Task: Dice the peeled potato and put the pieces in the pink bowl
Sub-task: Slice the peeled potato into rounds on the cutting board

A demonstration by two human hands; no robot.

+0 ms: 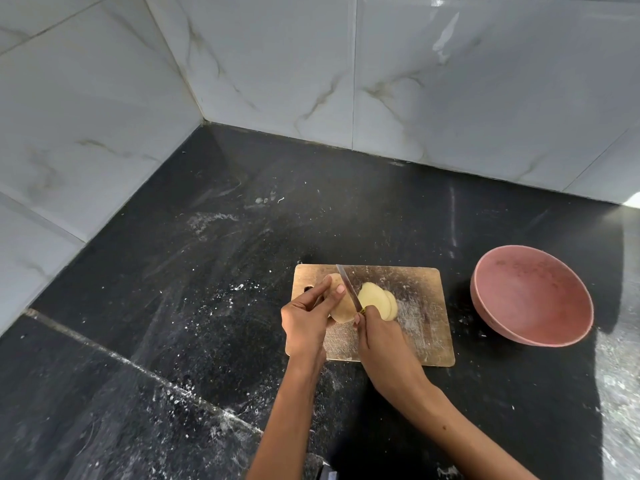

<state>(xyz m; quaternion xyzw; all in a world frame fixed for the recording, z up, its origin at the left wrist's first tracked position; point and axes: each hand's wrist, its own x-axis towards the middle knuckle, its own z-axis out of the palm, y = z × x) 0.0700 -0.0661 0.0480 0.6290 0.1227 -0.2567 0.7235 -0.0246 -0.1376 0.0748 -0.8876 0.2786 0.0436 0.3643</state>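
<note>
A peeled pale-yellow potato [341,308] lies on the wooden cutting board [422,313]. My left hand [306,320] grips its left part with thumb and fingers. My right hand [381,337] is closed on the handle of a knife [349,288]; its blade points away from me and stands in the potato. To the right of the blade lie two or three cut slices [379,299], leaning on each other. The pink bowl [533,294] stands to the right of the board and holds nothing.
The board rests on a black stone counter [207,306] dusted with white specks. Marble-patterned wall tiles [242,64] close the corner at the back and left. A seam runs diagonally across the counter at the lower left.
</note>
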